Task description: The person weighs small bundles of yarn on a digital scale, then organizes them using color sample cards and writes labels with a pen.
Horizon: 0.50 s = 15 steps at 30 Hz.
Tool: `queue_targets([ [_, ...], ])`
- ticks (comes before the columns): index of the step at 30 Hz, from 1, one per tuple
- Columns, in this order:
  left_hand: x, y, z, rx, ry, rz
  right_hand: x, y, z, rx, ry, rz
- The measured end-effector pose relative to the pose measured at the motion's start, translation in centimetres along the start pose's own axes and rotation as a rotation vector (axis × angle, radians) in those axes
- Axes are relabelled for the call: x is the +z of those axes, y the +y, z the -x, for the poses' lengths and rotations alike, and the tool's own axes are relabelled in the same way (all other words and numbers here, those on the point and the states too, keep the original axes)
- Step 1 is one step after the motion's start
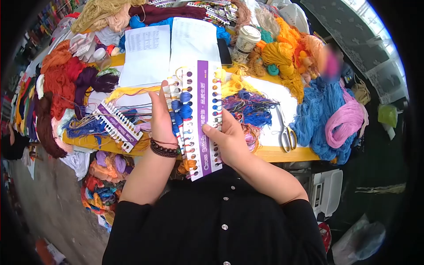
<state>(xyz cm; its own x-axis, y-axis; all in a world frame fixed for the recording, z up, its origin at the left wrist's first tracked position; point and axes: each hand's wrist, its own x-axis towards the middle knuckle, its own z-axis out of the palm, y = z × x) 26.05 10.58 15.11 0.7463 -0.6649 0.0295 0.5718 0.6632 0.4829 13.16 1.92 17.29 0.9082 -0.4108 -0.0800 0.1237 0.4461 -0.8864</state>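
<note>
Upright in front of my chest is a stack of thread cards; the front purple-and-white card (202, 97) has punched holes along both edges. Blue and orange floss bundles (186, 105) hang along its left side. My right hand (230, 140) grips the card's right edge, thumb across the purple front and other fingers mostly hidden behind. Against the stack's left side my left hand (163, 121) is seen edge-on, bracing the cards, some fingers hidden. A second purple thread card (118, 126) lies on the table to the left, with coloured threads running through its holes.
Scissors (286, 132) lie on the right, beside tangled blue thread (251, 108). Behind are printed sheets (145, 53) and a lidded paper cup (245, 43). Yarn skeins surround them: red (64, 95) left, yellow (280, 57) back right, blue (309, 119) right.
</note>
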Motion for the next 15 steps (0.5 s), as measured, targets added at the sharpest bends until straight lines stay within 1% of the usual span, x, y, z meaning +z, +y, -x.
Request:
queue_targets([
  [1, 0.0, -0.1, 0.1, 0.024, -0.034, 0.004, 0.1, 0.0, 0.0, -0.001, -0.017, -0.01],
  [2, 0.5, -0.2, 0.6, 0.046, 0.006, -0.002, 0.2, -0.1, 0.1, -0.001, -0.034, -0.021],
  [4, -0.3, -0.4, 1.2, -0.053, -0.087, 0.059, 0.5, 0.0, 0.1, 0.032, -0.054, -0.113],
  [6, -0.1, -0.8, 1.5, -0.085, -0.042, 0.056, 0.6, 0.0, 0.0, 0.059, -0.048, -0.097],
  [7, 0.2, -0.7, 1.6, -0.116, -0.014, 0.058, 0.7, 0.0, 0.0, 0.038, -0.041, -0.138],
  [8, 0.6, -0.2, 2.0, -0.196, -0.076, 0.016, 0.7, -0.1, 0.0, 0.018, -0.032, -0.178],
  [9, 1.1, -0.2, 2.1, -0.167, 0.007, -0.171, 0.8, -0.7, 0.1, 0.019, -0.036, -0.213],
  [10, 0.8, -0.2, 2.5, -0.199, -0.001, -0.339, 0.5, -0.8, -0.1, 0.001, -0.01, -0.211],
  [11, -0.2, -0.3, 2.4, -0.202, -0.13, -0.318, 0.7, -1.5, -0.2, -0.05, 0.039, -0.182],
  [12, -0.2, -0.6, 2.8, -0.115, -0.143, -0.394, 0.2, -1.5, -0.5, -0.105, 0.075, -0.142],
  [14, 0.4, 0.0, 4.6, -0.138, -0.327, -0.532, -0.2, -1.8, -0.8, -0.105, 0.115, -0.164],
  [15, 1.0, -0.1, 5.8, -0.186, -0.334, -0.499, -0.4, -1.7, -0.9, -0.093, 0.123, -0.179],
])
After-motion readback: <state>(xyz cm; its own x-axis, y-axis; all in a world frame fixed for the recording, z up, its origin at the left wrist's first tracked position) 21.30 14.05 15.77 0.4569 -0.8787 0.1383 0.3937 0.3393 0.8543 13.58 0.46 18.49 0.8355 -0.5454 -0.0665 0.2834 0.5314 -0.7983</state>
